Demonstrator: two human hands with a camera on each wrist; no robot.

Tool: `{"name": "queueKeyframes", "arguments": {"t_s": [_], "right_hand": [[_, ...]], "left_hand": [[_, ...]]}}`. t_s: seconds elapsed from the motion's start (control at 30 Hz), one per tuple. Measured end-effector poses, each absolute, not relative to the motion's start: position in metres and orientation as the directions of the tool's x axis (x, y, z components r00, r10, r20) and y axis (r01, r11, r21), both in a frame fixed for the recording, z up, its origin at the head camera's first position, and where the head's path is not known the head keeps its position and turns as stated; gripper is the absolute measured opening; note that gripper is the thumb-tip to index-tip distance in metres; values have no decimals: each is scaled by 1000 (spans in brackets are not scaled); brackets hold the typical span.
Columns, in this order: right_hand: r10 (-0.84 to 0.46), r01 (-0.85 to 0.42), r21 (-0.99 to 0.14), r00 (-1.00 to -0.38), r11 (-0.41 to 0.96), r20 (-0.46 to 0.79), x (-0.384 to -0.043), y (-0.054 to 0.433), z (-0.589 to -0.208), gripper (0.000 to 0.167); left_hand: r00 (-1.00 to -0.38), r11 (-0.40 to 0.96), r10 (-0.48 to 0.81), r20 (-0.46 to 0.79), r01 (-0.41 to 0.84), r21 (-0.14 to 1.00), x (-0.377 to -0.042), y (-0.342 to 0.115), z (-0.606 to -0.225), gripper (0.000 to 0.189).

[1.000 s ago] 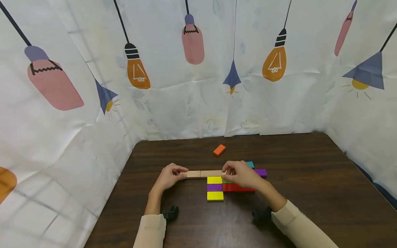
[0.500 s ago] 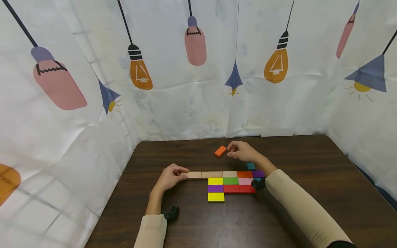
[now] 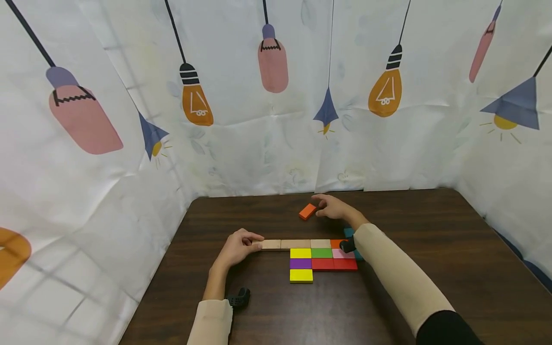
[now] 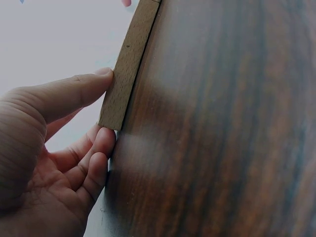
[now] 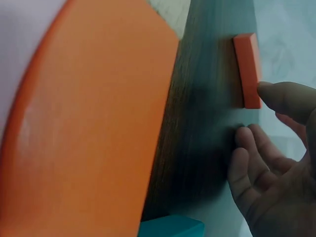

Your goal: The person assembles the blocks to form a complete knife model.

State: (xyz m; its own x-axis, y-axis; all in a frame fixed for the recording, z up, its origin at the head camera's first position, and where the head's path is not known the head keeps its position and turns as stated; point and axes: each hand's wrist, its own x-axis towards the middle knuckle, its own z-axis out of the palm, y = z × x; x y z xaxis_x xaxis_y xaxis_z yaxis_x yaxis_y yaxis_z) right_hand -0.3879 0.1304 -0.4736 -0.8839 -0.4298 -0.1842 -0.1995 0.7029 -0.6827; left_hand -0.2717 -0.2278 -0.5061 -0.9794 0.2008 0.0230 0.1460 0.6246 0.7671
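Observation:
My left hand [image 3: 238, 247] is at the left end of a row of plain wooden blocks. Its thumb and index finger pinch the end wooden block [image 4: 129, 69], while the other fingers lie at the block's end face. At the back of the table, my right hand [image 3: 335, 208] reaches beside a loose orange block [image 3: 307, 211]. The thumb [image 5: 284, 96] is at or very near that block in the right wrist view; I cannot tell if it touches. The other fingers are loosely bent and hold nothing.
Against the wooden row lie yellow [image 3: 300, 253], green [image 3: 321, 253], purple [image 3: 300, 264], red [image 3: 322, 264] and pink [image 3: 340, 254] blocks. A teal block [image 3: 348, 233] sits behind the row, partly hidden by the right sleeve [image 3: 396, 273]. A patterned curtain surrounds the table [image 3: 241, 211].
My right hand has let go of the pale block at the row's right part and moved back to the loose orange block. The left hand has stayed at the row's left end.

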Motion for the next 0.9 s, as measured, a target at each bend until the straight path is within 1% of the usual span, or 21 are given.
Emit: {"name": "queueKeyframes", "arguments": {"t_s": [0.2,0.3,0.47,0.53,0.73,0.9], "right_hand": [[-483,-257,-638,-851,726,-207,-394,127,-479,64],[-502,-280,-628,-840,727,-207,-396,127,-480,59],[-478,-263,-637,-857,725,-191,-395,127,-482,42],[-463,-251,-639,-866,727,-188,-394,127,-482,38],[-453,-240,-635,-870,734,-196,-391,126,-483,38],[-453,-235,-632,-867,739,-207,-390,124,-481,32]], "left_hand": [[-979,624,205,19,146,767,-270,-227,-504,17],[-979,626,204,21,146,766,-271,-227,-505,17],[-979,631,202,24,149,762,-271,-227,-505,16],[-979,633,201,28,152,759,-271,-227,-505,16],[-978,634,204,41,164,756,-271,-226,-506,16],[-978,635,206,40,165,755,-271,-226,-504,16]]}}
